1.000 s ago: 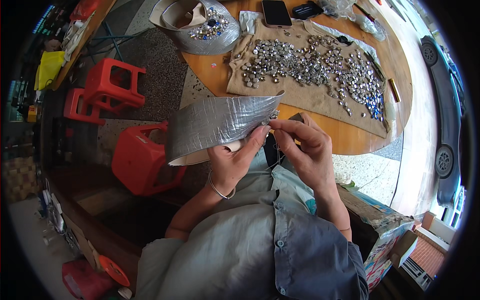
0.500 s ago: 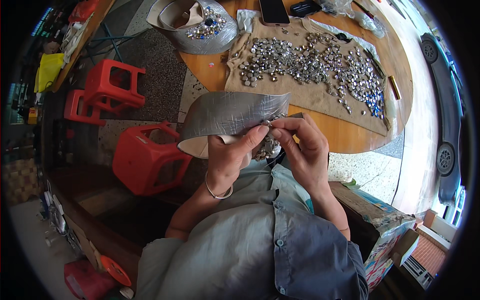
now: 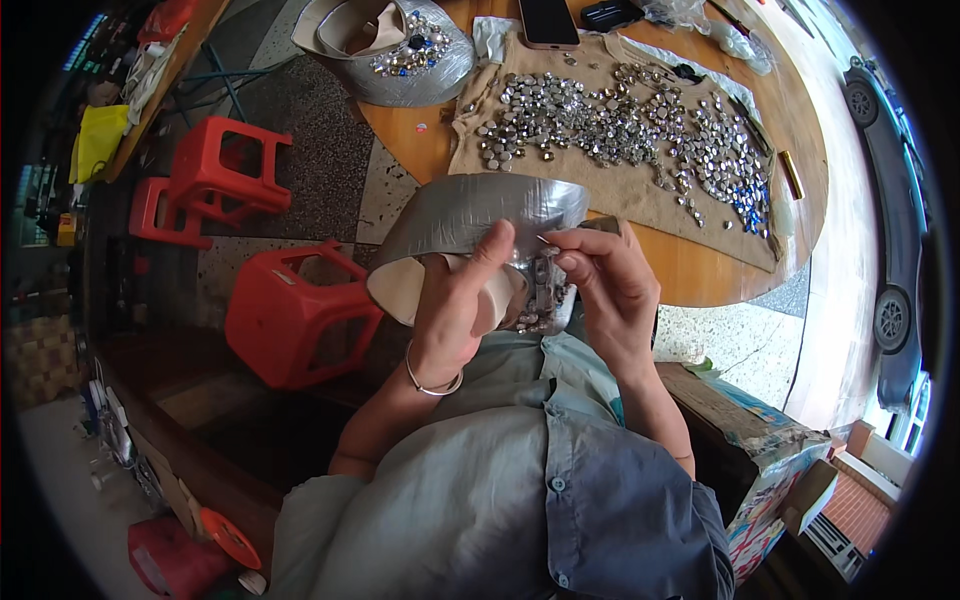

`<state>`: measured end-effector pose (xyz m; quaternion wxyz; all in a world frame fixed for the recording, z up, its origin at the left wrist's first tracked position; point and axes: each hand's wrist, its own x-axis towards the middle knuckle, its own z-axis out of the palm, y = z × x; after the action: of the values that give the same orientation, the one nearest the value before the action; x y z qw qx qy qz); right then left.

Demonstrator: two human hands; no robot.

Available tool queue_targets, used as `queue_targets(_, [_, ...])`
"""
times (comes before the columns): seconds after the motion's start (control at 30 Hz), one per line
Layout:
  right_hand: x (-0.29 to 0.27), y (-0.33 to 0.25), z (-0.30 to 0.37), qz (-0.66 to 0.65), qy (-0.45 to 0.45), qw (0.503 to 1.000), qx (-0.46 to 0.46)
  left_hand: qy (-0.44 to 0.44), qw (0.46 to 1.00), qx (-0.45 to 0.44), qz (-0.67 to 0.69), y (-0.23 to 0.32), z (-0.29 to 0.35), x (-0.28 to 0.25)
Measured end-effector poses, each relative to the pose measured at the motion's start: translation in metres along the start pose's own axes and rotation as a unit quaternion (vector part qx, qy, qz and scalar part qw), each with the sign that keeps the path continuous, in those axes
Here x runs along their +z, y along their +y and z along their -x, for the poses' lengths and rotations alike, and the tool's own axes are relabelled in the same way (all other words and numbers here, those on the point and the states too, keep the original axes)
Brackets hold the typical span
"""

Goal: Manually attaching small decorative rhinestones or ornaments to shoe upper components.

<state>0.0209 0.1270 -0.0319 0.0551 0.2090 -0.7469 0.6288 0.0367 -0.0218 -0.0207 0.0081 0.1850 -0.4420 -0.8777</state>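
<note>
A wide curved silver band (image 3: 470,213) with a beige lining is held up in front of me, near the table's edge. Shiny stones (image 3: 540,285) are fixed along its right-hand part. My left hand (image 3: 450,305) grips the band, thumb against the silver outside and fingers inside the loop, partly hidden. At the band's right edge, my right hand (image 3: 608,275) pinches a thin, needle-like piece (image 3: 545,240) between thumb and forefinger, close to the stones. A similar silver band (image 3: 425,85) with clear and blue stones lies on the table at the far left.
A brown cloth (image 3: 610,190) on the wooden table (image 3: 800,130) carries many loose clear and blue stones (image 3: 620,120). Behind it lie a phone (image 3: 548,25) and plastic bags (image 3: 735,45). Red stools (image 3: 300,310) stand at left; a patterned box (image 3: 750,430) is at right.
The band has turned slightly, showing more of its stones. My left thumb has moved away from the right fingertips and up the silver surface; a thin piece now shows at my right fingertips.
</note>
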Motion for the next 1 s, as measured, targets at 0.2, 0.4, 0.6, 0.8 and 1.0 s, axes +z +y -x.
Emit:
queue_targets(0.2, [0.001,-0.005,0.011,-0.411,0.015,0.894,0.178,-0.057,0.993,-0.082,0.059,-0.013,-0.012,-0.009])
queue_targets(0.4, [-0.003,0.005,0.017,-0.52,0.0,0.84,0.152,-0.075,0.997,-0.031,-0.011,-0.022,-0.016,-0.014])
queue_targets(0.6, [0.001,0.003,0.017,-0.305,-0.012,0.932,0.197,-0.057,0.996,-0.013,-0.062,-0.019,-0.013,-0.009])
queue_targets(0.8, [0.004,0.005,0.016,-0.213,0.034,0.965,0.151,-0.029,0.995,0.045,-0.081,-0.016,-0.008,0.001])
queue_targets(1.0, [0.002,-0.016,0.013,-0.289,0.009,0.922,0.255,-0.032,0.99,0.052,-0.13,-0.008,-0.005,0.002])
